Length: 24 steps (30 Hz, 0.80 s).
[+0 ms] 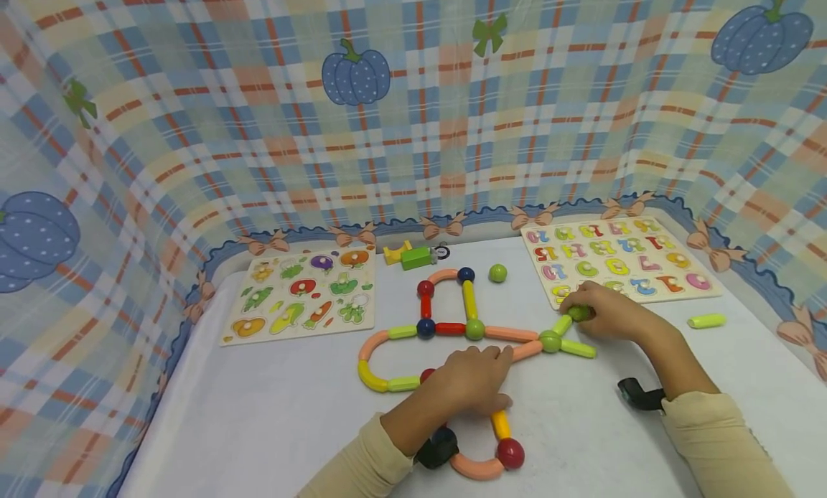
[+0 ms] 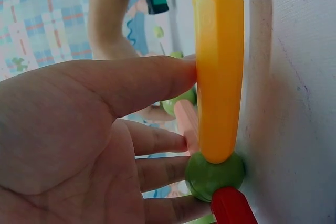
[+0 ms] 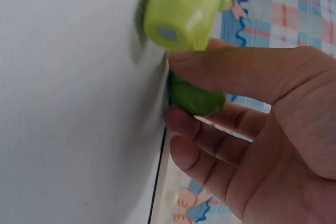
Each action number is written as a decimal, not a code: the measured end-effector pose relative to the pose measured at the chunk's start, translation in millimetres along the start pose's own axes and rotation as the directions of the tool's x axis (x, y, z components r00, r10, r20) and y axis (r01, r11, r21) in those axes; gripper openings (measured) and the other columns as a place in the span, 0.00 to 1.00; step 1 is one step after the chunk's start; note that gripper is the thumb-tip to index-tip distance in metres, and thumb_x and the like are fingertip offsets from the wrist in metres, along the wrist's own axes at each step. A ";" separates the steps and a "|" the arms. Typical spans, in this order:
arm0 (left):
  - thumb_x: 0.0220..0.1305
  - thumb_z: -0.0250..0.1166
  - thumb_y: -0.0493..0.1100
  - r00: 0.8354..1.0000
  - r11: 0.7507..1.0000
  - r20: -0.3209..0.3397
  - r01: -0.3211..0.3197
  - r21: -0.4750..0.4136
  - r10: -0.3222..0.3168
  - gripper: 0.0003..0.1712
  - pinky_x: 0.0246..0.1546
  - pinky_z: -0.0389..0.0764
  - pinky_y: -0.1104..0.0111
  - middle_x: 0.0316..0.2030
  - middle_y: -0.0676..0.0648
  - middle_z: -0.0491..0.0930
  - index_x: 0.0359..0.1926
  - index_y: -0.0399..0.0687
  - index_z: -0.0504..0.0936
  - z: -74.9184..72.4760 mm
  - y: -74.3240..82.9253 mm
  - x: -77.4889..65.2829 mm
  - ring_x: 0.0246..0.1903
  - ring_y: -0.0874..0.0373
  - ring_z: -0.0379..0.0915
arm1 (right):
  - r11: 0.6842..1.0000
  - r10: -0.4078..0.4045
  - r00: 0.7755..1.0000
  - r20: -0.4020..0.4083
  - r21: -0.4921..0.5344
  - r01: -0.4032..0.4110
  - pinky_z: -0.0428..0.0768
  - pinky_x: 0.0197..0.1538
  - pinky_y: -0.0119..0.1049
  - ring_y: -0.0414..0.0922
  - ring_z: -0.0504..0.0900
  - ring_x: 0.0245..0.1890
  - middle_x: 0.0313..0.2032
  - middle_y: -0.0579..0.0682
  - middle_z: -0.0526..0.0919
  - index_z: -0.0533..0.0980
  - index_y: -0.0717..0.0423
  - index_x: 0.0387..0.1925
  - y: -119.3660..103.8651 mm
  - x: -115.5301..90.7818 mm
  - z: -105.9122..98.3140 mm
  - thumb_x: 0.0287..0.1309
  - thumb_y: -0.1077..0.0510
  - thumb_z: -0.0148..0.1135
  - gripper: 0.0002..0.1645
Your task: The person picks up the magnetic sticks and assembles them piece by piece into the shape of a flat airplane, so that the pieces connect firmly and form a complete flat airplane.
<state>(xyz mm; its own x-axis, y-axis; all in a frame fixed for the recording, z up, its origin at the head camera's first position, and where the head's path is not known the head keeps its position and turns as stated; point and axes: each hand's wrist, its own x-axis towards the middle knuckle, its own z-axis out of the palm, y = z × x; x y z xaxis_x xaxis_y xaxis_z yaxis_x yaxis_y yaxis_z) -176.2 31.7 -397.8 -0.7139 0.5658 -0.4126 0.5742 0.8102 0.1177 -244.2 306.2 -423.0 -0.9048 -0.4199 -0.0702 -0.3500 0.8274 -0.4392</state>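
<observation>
A flat figure of coloured rods and balls lies on the white table. My right hand pinches a dark green ball between thumb and fingers, at the end of a short light-green rod. That rod and another light-green rod branch from a green ball. Over the figure's near part lies my left hand, hiding some pieces. In the left wrist view its thumb touches an orange-yellow rod, and its outstretched fingers reach a green ball and a pink rod.
A vegetable puzzle board lies at back left, a number puzzle board at back right. Between them are a loose green ball and a green block. A loose light-green rod lies far right. Plaid cloth hangs behind.
</observation>
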 end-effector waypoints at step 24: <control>0.50 0.63 0.63 1.000 1.000 0.009 0.010 0.015 -0.010 0.43 0.44 0.73 0.63 0.58 0.58 0.66 0.66 0.61 0.58 -0.3 0.9 -0.3 0.48 0.58 0.67 | 0.997 -0.079 0.997 0.011 -0.019 0.080 0.74 0.38 0.45 0.50 0.75 0.37 0.47 0.60 0.74 0.72 0.59 0.52 -22.4 46.3 -23.8 0.53 0.66 0.58 0.21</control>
<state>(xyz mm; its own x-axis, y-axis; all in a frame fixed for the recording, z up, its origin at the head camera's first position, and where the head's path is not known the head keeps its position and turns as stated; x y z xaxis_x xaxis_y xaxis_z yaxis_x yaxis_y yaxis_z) -175.5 32.3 -397.3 -0.7160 0.5561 -0.4220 0.5729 0.8135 0.1001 -284.1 277.1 -395.2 -0.8714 -0.4885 -0.0453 -0.4255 0.7984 -0.4261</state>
